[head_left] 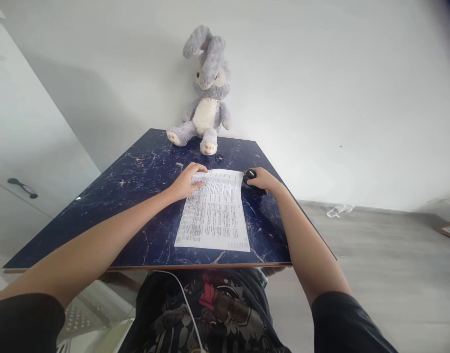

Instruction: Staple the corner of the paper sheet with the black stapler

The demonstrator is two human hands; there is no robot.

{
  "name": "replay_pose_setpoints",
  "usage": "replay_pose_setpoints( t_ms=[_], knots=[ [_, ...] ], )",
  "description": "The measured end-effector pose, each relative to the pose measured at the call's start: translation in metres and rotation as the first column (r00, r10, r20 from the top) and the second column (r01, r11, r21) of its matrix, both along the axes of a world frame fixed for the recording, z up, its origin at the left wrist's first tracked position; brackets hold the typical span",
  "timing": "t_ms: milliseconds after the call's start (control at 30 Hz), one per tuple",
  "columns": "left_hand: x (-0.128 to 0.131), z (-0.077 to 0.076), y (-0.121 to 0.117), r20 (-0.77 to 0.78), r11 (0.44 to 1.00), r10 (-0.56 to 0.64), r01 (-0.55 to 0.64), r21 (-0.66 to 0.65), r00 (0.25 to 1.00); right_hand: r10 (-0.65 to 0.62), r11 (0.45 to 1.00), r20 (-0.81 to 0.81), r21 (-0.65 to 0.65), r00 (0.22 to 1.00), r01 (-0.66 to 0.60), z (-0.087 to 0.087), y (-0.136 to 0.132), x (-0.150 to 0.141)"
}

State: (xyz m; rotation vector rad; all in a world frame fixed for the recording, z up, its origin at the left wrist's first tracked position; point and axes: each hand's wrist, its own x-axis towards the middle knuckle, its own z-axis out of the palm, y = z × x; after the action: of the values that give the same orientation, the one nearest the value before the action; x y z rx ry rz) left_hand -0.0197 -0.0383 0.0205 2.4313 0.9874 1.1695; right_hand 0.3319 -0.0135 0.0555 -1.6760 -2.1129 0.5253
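A printed paper sheet (214,212) lies on the dark blue marbled table (137,196). My left hand (187,179) rests on the sheet's far left corner, fingers curled and pressing the paper down. At the sheet's far right corner my right hand (262,180) is closed round a small black object (250,175), perhaps a stapler, whose front end touches the paper's edge.
A grey plush rabbit (206,93) sits at the table's far edge against the white wall. A small pale item (179,164) lies near my left hand. A white cabinet with a dark handle (22,187) stands on the left. Litter (338,211) lies on the grey floor to the right.
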Motion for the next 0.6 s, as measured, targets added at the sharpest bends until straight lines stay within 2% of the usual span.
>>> replay_pose_setpoints(
  t_ms=[133, 333, 500, 600],
  knots=[
    [-0.003, 0.002, 0.002, 0.048, 0.999, 0.039, -0.039, -0.009, 0.998, 0.061, 0.997, -0.021, 0.039, 0.998, -0.060, 0.002, -0.003, -0.002],
    [-0.005, 0.002, 0.003, 0.033, 0.995, 0.087, -0.086, -0.043, 0.996, 0.153, 0.987, -0.200, -0.012, 0.968, -0.159, 0.012, -0.016, -0.004],
    [-0.004, 0.003, 0.002, 0.032, 0.994, 0.100, -0.098, -0.051, 0.994, 0.170, 0.984, -0.184, -0.026, 0.968, -0.178, 0.018, -0.018, -0.003],
    [-0.005, 0.003, 0.002, 0.041, 0.993, 0.103, -0.101, -0.056, 0.994, 0.201, 0.979, -0.117, 0.000, 0.973, -0.202, 0.018, -0.017, -0.002]
  ],
)
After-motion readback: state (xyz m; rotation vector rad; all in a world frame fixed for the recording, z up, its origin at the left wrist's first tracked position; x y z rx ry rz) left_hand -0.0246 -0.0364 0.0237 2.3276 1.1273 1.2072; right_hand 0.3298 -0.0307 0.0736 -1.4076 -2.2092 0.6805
